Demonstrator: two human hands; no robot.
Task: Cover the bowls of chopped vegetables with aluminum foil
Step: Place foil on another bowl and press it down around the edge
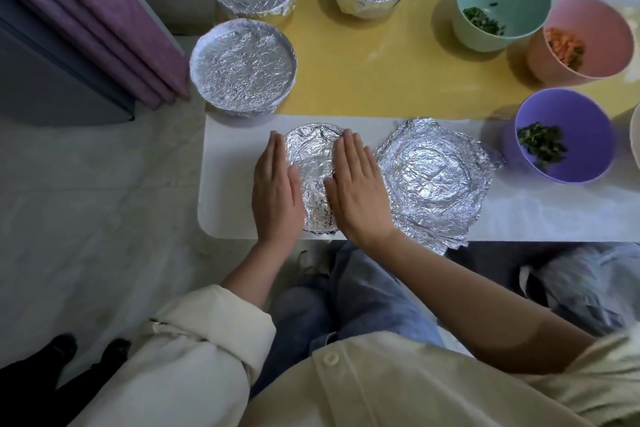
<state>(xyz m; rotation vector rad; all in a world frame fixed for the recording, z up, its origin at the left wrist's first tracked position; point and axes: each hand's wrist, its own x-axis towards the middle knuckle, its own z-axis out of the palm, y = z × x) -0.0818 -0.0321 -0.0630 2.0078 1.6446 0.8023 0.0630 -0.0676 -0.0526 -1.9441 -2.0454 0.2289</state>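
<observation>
Both flat, straight-fingered hands, left hand and right hand, press the crumpled foil sheet, grasping nothing.

Cream buttoned shirt, sleeves rolled up, blue jeans

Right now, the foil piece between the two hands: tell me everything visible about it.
The foil sheet is silvery, crinkled aluminium with a rounded far edge and a ring-shaped crease. It lies roughly flat on the white table, near its front edge, covering no bowl. The left hand lies along its left side; the right hand rests on its right part, fingers straight on both. Whether it touches the second sheet beside it is hidden by that hand.
</observation>
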